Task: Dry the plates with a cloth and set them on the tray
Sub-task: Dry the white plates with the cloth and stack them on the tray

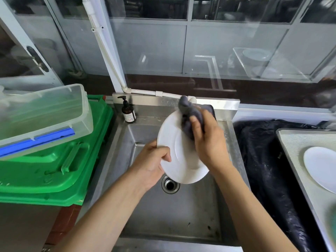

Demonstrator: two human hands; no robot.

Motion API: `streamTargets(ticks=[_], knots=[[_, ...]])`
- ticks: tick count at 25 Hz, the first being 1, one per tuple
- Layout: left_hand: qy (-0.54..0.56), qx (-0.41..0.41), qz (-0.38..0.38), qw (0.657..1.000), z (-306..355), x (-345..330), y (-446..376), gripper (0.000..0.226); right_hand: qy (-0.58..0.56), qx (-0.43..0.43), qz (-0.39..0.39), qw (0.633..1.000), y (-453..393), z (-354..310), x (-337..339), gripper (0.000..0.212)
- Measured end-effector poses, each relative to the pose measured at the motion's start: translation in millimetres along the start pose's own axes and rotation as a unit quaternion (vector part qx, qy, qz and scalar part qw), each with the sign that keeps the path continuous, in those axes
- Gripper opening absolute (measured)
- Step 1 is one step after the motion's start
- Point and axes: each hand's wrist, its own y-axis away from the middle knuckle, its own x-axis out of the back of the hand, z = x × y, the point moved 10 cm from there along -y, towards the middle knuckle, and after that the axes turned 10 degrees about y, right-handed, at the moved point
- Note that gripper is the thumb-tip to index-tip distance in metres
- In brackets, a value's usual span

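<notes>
Over the steel sink point(181, 222) I hold a white plate point(172, 142) tilted on edge. My left hand point(152, 164) grips its left rim, thumb on the face. My right hand point(209, 140) clutches a grey cloth point(190, 113) and presses it against the plate's upper right part. At the right edge a metal tray point(294, 151) carries another white plate point(321, 166), lying flat and partly cut off by the frame.
A brown soap pump bottle point(128, 111) stands at the sink's back left corner. Left of the sink, a clear plastic box point(45, 113) sits on a green bin lid point(54, 170). A black plastic bag point(263, 170) lies between sink and tray. Glass panes rise behind.
</notes>
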Motion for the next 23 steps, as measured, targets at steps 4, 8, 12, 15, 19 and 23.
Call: streamTargets(ticks=[4, 8, 12, 15, 19, 23], knots=[[0.04, 0.0, -0.009, 0.999, 7, 2, -4, 0.045, -0.033, -0.141, 0.052, 0.988, 23, 54, 13, 0.014], [0.097, -0.009, 0.004, 0.995, 14, 3, -11, 0.043, -0.082, -0.192, 0.113, 0.971, 78, 65, 6, 0.026], [0.138, -0.02, 0.021, 0.99, 19, 4, -17, 0.042, -0.095, -0.184, 0.099, 0.973, 123, 46, -17, 0.047], [0.143, -0.022, 0.038, 0.989, 18, 3, -22, 0.038, -0.092, -0.099, 0.041, 0.99, 131, 9, -36, 0.046], [0.118, 0.005, 0.09, 0.989, 8, 12, -17, 0.023, -0.062, 0.072, -0.02, 0.995, 123, -36, -45, 0.039], [0.13, -0.001, 0.043, 0.991, 18, 16, -18, 0.043, -0.028, 0.105, -0.019, 0.994, 128, -23, -33, 0.041]])
